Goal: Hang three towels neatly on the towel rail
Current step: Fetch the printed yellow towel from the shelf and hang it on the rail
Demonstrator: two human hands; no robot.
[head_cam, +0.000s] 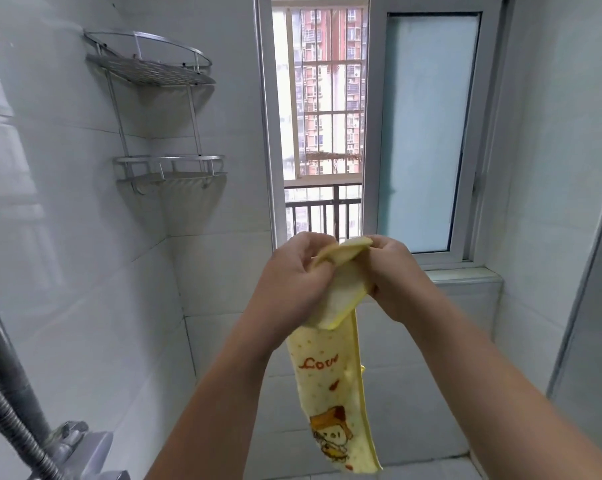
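Note:
A small yellow towel [330,382] with a red "Love" word and a cartoon figure hangs folded lengthwise in front of me, below the window. My left hand [292,275] grips its upper part, fingers curled round the cloth. My right hand [393,271] pinches the top edge from the other side. Both hands are close together at chest height. No towel rail and no other towels are in view.
A two-tier metal corner shelf [154,74] is fixed high in the left corner. A window [427,133] with an open barred half lies straight ahead above a tiled ledge [465,277]. A shower hose and tap [74,441] sit at lower left.

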